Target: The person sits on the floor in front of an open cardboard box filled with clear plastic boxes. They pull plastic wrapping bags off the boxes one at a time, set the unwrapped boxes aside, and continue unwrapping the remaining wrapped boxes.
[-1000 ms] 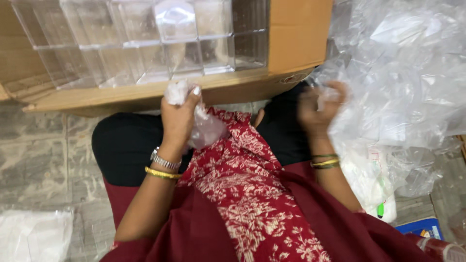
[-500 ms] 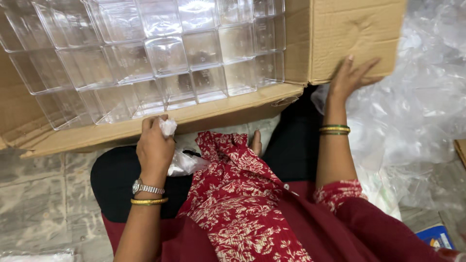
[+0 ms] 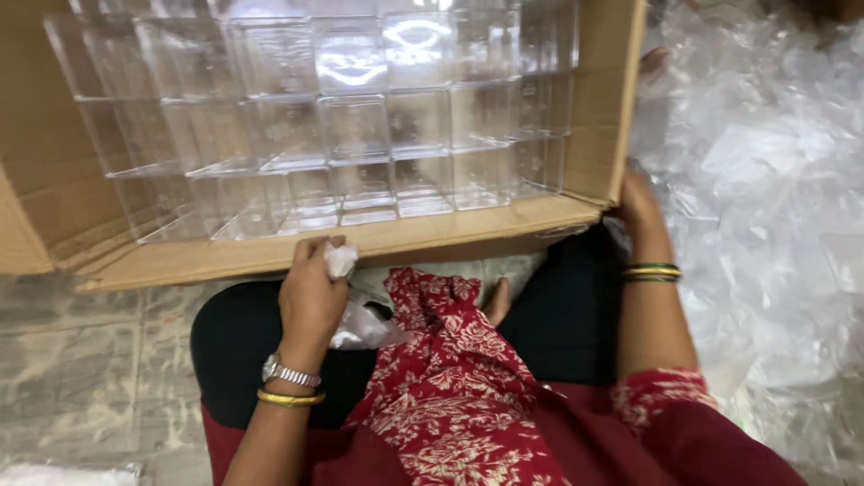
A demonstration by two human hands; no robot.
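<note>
The left hand [image 3: 312,292] was closed tight around a crumpled bit of clear plastic wrap [image 3: 342,263], held just under the front edge of the big cardboard box [image 3: 594,117]. The right hand [image 3: 641,202] was pressed on the box's right corner, but I could not tell if it was gripping. The box lay on its side, full of clear plastic boxes [image 3: 360,126] in rows. If the box tipped more, the clear boxes could slide out and crack. The heap of plastic bags [image 3: 765,180] beside it looked slippery too.
</note>
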